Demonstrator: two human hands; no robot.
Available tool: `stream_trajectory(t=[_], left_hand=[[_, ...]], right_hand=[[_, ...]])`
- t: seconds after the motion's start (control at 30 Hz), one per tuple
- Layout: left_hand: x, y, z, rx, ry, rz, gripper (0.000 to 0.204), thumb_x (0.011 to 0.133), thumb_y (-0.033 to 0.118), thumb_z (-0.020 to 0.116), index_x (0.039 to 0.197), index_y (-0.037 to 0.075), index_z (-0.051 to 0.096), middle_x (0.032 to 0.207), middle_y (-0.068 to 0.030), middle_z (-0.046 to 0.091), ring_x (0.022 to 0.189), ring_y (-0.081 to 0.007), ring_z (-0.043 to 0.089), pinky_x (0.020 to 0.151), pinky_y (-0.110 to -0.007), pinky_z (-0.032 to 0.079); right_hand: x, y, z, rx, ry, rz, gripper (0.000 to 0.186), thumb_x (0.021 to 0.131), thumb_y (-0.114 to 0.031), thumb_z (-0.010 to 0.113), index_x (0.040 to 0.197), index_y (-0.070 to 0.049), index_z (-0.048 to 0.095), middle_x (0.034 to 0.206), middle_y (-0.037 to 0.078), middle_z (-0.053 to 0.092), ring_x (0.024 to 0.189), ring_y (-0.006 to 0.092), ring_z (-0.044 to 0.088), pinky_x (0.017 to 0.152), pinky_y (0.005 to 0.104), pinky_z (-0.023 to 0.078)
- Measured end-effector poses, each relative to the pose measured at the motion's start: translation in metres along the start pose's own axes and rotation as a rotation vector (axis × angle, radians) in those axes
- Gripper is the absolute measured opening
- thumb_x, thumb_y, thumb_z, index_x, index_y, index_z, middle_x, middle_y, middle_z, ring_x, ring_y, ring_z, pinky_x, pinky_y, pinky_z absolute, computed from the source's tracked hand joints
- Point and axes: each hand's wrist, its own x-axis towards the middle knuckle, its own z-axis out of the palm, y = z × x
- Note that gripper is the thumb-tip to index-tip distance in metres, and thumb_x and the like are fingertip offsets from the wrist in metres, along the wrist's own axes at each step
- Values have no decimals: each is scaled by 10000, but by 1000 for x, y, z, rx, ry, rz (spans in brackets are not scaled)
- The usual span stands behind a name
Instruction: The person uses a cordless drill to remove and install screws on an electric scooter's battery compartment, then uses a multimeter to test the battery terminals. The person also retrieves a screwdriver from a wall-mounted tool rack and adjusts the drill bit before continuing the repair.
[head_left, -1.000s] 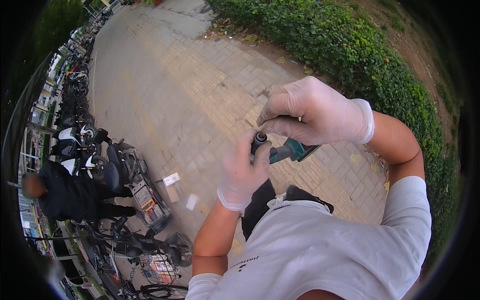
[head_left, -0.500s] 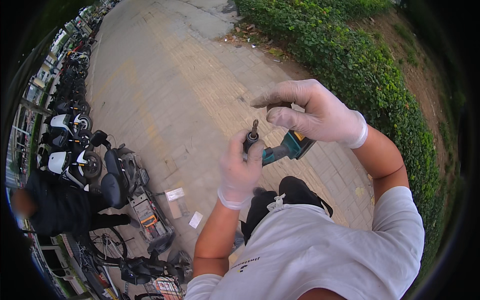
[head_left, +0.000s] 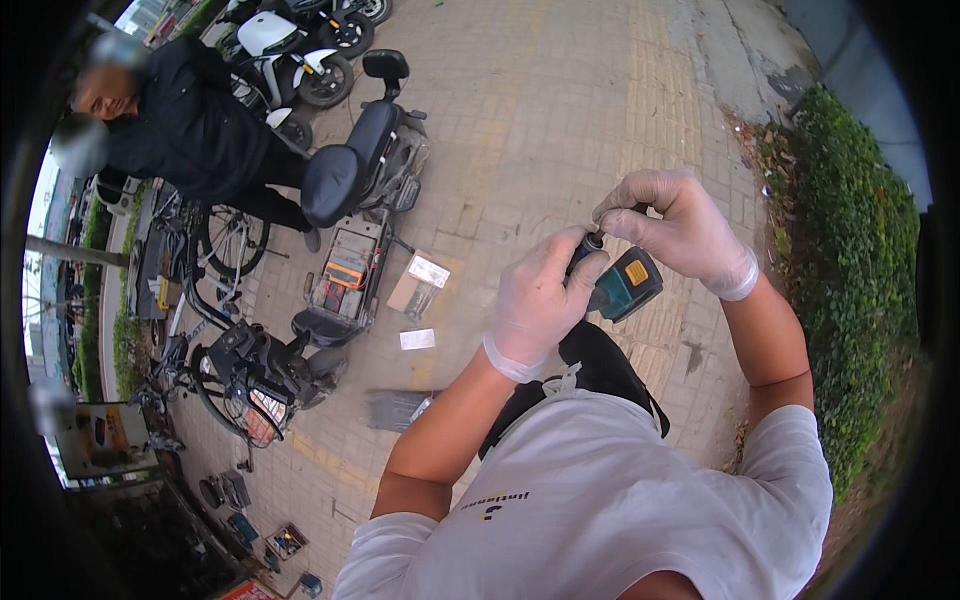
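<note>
My left hand (head_left: 540, 300), in a pale translucent glove, is wrapped round the head of a teal-and-black cordless drill (head_left: 630, 290), whose battery end with a yellow label sticks out to the right. The dark chuck (head_left: 591, 243) shows above my left thumb. My right hand (head_left: 680, 230), gloved likewise, has thumb and forefinger closed at the tip of the chuck, pinching the small bit, which is mostly hidden by the fingertips. Both hands are held up in front of my body, above the paving.
A person in dark clothing (head_left: 200, 120) stands at the left among parked bikes and scooters (head_left: 285, 40). A scooter with an exposed deck compartment (head_left: 338, 275) stands beside a flat cardboard piece (head_left: 408, 292) and white paper (head_left: 417, 339). Tools (head_left: 285, 541) lie bottom left. A hedge (head_left: 850, 250) borders the right.
My view has swung left toward the scooters and the person. My right fingers, raised off the protruding bit half a second ago, are now pinched at the chuck tip again.
</note>
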Motion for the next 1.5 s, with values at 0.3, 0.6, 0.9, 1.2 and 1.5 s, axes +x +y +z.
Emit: stream_trajectory(t=[0.3,0.6,0.9,1.2,1.5], left_hand=[[27,-155,-82,-184,704,-842,405,1025,307,588,1179,-67,591,907,-113,701,822,-193,652,763,-328,523],[-27,-348,-186,-1097,1050,-1342,413,1013,453,548,1234,106,581,1129,-77,657,1027,-280,638,968,-544,469],[-23,-473,-225,-1423,1216,-1215,519,980,554,556,1264,121,567,1230,-103,600,1148,-283,549,1014,-465,413],[-109,-667,-220,-993,1257,-1451,437,1004,442,579,1084,19,656,911,-87,695,757,-163,639,681,-295,520],[-163,-940,-272,202,979,-1092,269,892,237,691,1078,47,733,959,-166,716,896,-334,679,812,-405,527]], right_hand=[[171,147,142,-386,-596,-419,781,768,-190,778,1458,-35,448,1286,205,608,1215,356,574,1069,424,426],[269,200,335,302,-852,191,502,841,-143,789,1292,-23,603,1213,126,683,1098,209,649,983,353,498],[401,223,441,143,-782,353,364,803,-202,851,1102,-37,726,999,51,761,891,127,701,824,312,553],[476,353,565,142,-905,440,368,820,-253,824,1093,-31,718,1020,109,755,894,215,722,827,351,560],[521,500,695,-71,-833,23,428,829,-195,768,1186,4,644,1079,196,712,992,318,699,880,386,536]])
